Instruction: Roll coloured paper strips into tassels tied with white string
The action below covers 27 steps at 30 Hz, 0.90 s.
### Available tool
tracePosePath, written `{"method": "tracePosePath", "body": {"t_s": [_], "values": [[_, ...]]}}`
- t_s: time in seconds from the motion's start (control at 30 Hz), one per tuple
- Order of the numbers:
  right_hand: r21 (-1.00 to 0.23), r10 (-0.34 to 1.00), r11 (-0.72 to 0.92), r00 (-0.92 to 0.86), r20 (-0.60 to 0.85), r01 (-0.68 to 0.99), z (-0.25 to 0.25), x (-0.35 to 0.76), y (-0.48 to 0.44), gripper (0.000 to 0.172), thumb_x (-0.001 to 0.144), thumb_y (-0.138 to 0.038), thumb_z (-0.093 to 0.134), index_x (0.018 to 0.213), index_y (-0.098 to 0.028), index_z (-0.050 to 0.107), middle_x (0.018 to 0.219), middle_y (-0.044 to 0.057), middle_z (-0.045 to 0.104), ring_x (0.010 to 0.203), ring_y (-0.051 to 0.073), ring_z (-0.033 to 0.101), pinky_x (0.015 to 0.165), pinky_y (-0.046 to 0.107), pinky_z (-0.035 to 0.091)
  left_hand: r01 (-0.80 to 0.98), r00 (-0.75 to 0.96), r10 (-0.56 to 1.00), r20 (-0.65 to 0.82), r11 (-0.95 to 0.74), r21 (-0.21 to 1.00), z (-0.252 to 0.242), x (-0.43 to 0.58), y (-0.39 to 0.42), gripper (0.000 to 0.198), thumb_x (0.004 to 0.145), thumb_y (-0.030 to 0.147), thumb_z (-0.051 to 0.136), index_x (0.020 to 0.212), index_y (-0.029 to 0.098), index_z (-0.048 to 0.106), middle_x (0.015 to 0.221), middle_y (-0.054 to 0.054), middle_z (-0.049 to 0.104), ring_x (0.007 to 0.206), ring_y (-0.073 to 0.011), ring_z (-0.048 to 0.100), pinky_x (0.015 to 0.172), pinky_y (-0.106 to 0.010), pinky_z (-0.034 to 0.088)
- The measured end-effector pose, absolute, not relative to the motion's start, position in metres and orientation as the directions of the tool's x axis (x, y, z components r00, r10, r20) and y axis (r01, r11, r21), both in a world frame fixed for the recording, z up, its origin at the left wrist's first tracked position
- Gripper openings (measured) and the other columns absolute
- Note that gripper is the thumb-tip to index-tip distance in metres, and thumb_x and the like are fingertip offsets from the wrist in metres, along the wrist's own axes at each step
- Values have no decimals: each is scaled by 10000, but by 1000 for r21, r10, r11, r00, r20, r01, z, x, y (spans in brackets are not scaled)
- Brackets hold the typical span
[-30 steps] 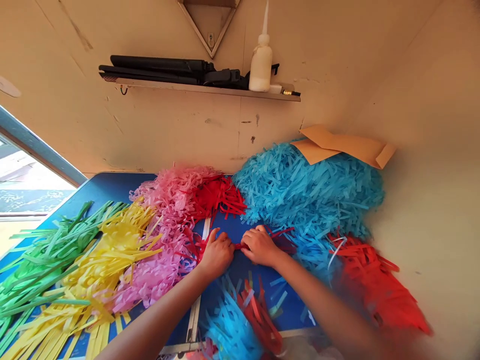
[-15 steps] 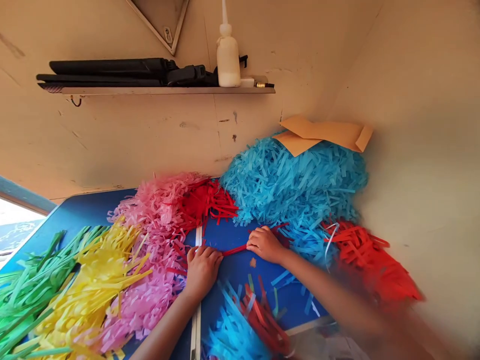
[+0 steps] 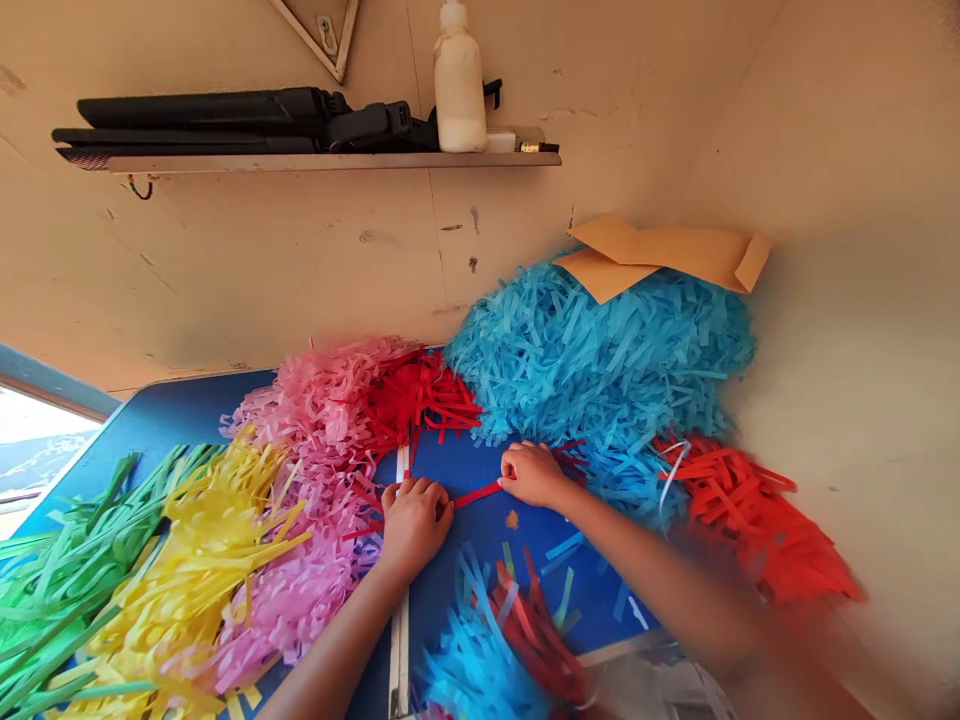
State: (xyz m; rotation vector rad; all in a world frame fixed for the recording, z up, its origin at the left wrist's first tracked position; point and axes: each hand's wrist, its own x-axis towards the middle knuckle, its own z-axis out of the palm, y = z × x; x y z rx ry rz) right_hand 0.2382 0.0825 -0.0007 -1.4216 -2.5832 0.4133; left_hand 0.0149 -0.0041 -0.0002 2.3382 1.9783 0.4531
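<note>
A narrow band of red tissue paper (image 3: 477,494) stretches between my two hands, just above the blue tabletop (image 3: 465,460). My left hand (image 3: 416,520) is closed on its left end, and loose red strips poke out beyond the fingers. The right end is pinched in my right hand (image 3: 534,474), with dark red fringe showing behind the knuckles. Close by my left hand lies pink fringed paper (image 3: 322,420) with a red fringed bunch (image 3: 420,395) at its edge. Nearer me sits a blue-and-red fringed bundle (image 3: 487,650), partly blurred.
A big heap of blue fringed paper (image 3: 600,350) fills the back right, with a brown envelope (image 3: 675,255) on top. Red fringe (image 3: 765,520) lies right; yellow (image 3: 172,580) and green fringe (image 3: 82,560) lie left. A wall shelf (image 3: 337,162) carries a white bottle (image 3: 460,90) and black gear.
The view has shifted slightly. Both hands keep hold of the red paper band, and the right hand's fingers have drawn into a tighter pinch.
</note>
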Motion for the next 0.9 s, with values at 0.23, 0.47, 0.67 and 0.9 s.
{"method": "tracePosePath", "body": {"t_s": [0.23,0.47,0.67,0.9], "values": [[-136,546,836,-829,118,531,14,233,63,82,912,-223,618,887,-225,696,973,41,689,1056,237,494,1003,461,232,875,449,855,259,-480,65,3,17,-4,199,920,208,570,988,319,720,938,-26,700,1037,-266,545,1066,-546,255],[-33,483,875,-866,130,483,2,218,70,210,949,-167,513,830,-158,686,879,81,682,916,220,524,913,429,299,876,431,857,282,-472,96,5,26,1,124,873,236,602,894,255,723,913,-36,700,1060,-266,549,1092,-554,235],[-25,464,886,-880,98,464,9,214,74,149,914,-243,583,850,-162,689,878,84,687,902,223,546,881,410,310,889,382,873,304,-437,137,7,30,4,121,814,204,618,874,234,718,883,-46,698,1009,-255,563,1079,-535,263],[-74,466,884,-882,71,461,5,203,83,130,865,-187,590,793,-162,695,844,92,696,879,222,552,864,401,303,885,396,870,294,-447,132,9,28,12,79,792,225,625,821,227,699,846,-44,683,989,-256,557,1074,-528,263]]}}
